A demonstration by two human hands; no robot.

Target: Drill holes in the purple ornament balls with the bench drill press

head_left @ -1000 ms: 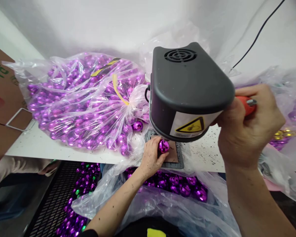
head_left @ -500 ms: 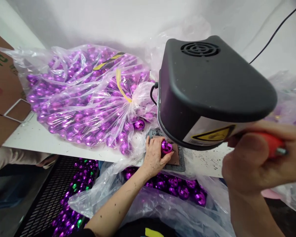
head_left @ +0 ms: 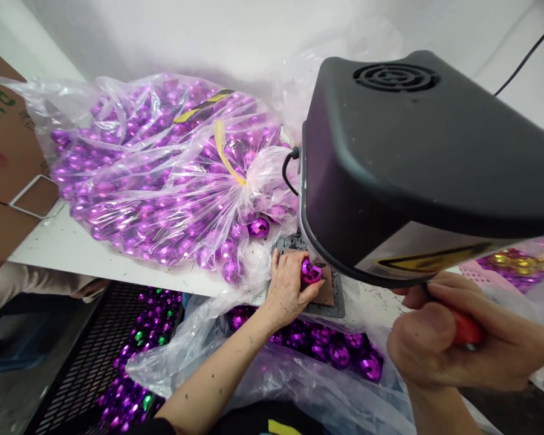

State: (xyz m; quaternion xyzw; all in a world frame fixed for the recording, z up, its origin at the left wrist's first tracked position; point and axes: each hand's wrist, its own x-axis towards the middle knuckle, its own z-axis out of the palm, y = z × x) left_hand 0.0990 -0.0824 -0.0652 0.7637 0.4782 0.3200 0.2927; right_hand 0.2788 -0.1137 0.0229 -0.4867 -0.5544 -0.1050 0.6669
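My left hand (head_left: 288, 287) has its fingers around a shiny purple faceted ball (head_left: 310, 271), holding it over a brown pad on the grey base plate (head_left: 338, 296). Above and to the right stands a machine with a black housing (head_left: 417, 145) and a yellow warning label; its underside hides what lies beneath. My right hand (head_left: 462, 338) is wrapped round the machine's red lever handle (head_left: 468, 326), at the housing's lower right. One loose purple ball (head_left: 259, 227) lies just behind my left hand.
A tied clear bag of purple balls (head_left: 163, 181) fills the bench's left side. Below the bench edge, an open plastic bag holds more balls (head_left: 340, 355). A black crate (head_left: 79, 338) with purple and green balls stands lower left, beside a cardboard box (head_left: 9, 169).
My right hand has brought the red handle lower. My left hand still holds the ball at the base plate. The black housing appears larger and farther right in view.
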